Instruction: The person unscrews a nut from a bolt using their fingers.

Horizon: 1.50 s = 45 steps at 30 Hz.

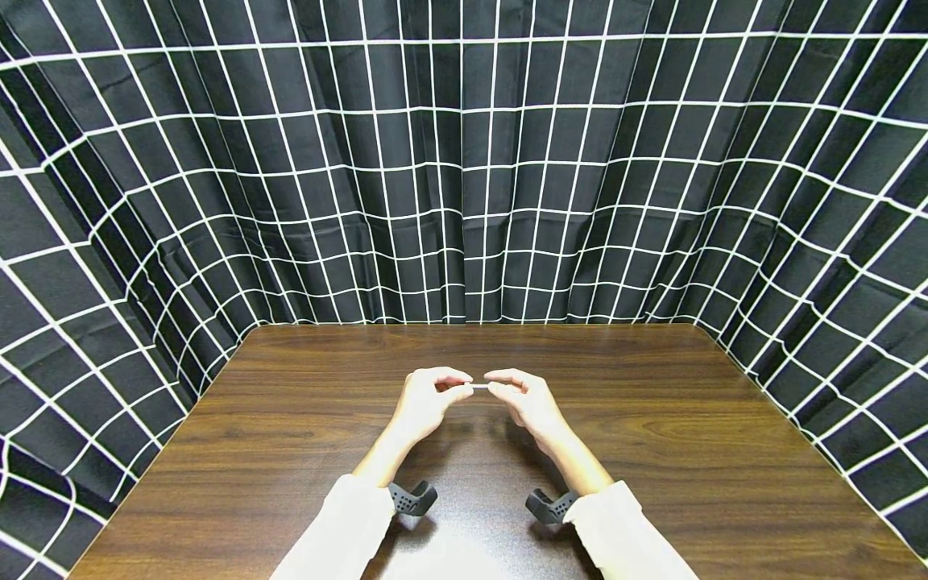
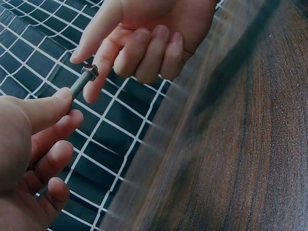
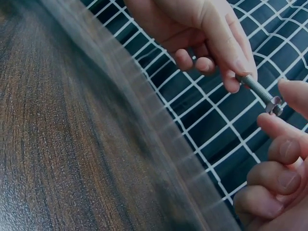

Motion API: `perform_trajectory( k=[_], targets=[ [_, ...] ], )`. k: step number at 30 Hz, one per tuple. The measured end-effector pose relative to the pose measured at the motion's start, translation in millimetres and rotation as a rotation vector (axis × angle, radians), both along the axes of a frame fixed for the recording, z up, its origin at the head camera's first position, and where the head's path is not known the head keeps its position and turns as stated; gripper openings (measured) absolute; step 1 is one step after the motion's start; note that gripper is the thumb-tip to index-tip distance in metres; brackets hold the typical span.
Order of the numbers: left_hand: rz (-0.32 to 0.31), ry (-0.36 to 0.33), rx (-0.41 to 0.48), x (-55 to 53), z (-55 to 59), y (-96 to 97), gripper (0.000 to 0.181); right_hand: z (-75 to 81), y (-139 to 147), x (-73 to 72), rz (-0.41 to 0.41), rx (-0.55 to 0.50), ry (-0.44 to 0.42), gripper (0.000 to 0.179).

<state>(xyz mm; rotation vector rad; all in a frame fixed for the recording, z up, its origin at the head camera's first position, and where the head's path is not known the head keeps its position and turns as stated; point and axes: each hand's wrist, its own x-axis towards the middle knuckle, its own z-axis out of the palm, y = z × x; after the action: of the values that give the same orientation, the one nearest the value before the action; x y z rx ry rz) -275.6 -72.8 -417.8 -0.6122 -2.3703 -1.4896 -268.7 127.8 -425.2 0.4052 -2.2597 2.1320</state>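
Note:
A metal bolt (image 2: 81, 85) with a threaded shank is held in the air between the two hands. My left hand (image 1: 424, 403) pinches one end of it between thumb and forefinger; that end is hidden by the fingertips. At the other end sits a hexagonal piece (image 3: 274, 105); whether it is the head or a nut I cannot tell. Around this piece stand the thumb and forefinger of my right hand (image 1: 532, 407), with a gap between them and no clear grip. The right hand's other fingers (image 3: 272, 178) are bent toward the palm.
Both hands are above a brown wood-grain table (image 1: 290, 419). A black curtain with a white grid (image 1: 449, 185) hangs behind and along both sides. Dark grey bands (image 1: 413, 499) are worn at the wrists, beside white sleeves (image 1: 341, 524).

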Motion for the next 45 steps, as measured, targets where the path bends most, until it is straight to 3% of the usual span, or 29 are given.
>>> perform_trajectory(
  k=[6, 11, 31, 45],
  targets=[
    [-0.015, 0.005, 0.006, 0.6, 0.2, 1.0, 0.014, 2.3, -3.6, 1.2, -0.068, 0.1, -0.009, 0.032],
    [-0.026, -0.001, 0.012, -0.2, -0.8, 1.3, 0.014, 3.7, -4.0, 0.6, -0.062, 0.132, -0.043, 0.035],
    [-0.027, -0.006, 0.023, -1.0, -2.4, 1.2, 0.014, -0.4, -4.4, 0.1, -0.067, 0.095, -0.012, 0.031],
    [-0.022, 0.007, 0.054, -1.9, -2.5, -0.1, 0.012, 0.9, -4.3, 1.8, -0.006, -0.029, 0.019, 0.02]
  ],
)
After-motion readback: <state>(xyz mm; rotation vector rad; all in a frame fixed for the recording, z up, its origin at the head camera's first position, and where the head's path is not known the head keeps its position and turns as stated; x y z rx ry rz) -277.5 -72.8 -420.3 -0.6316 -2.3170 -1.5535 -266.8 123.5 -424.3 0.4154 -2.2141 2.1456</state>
